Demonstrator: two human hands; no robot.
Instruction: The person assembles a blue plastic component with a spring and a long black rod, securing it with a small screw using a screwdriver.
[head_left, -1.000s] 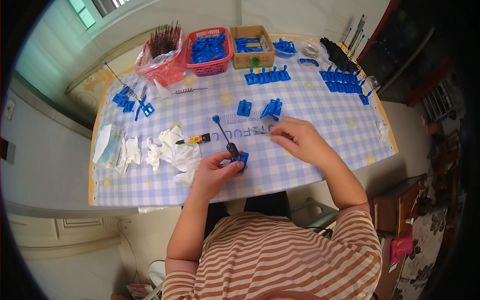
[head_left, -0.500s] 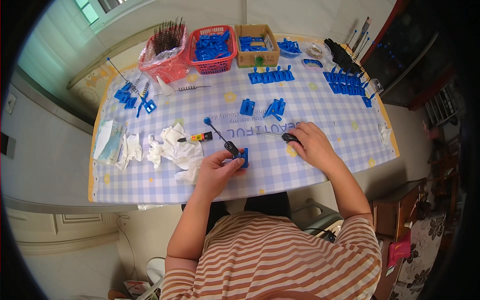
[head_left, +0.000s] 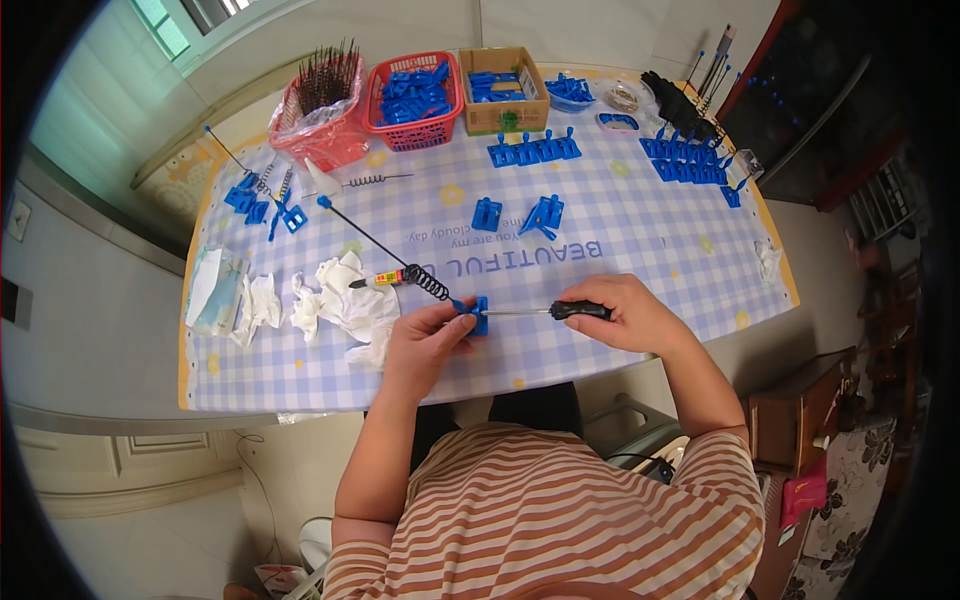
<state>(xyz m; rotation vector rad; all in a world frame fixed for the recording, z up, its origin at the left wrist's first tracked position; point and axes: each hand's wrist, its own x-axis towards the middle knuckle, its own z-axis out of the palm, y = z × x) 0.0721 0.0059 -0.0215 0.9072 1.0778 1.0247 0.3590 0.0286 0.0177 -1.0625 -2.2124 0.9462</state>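
Note:
My left hand pinches a small blue plastic part on the checked tablecloth. A black spring with a long thin rod sticks out of the part toward the upper left. My right hand grips a black-handled screwdriver. Its thin shaft lies level and its tip meets the blue part from the right. A small glue tube lies just left of the spring.
Crumpled white tissues and a tissue pack lie left. Two blue parts sit mid-table. At the back stand a pink basket of rods, a red basket and a cardboard box of blue parts. Assembled blue pieces line the right.
My right hand picked up the screwdriver from the right and brought its tip to the blue part. My left hand stayed on the part.

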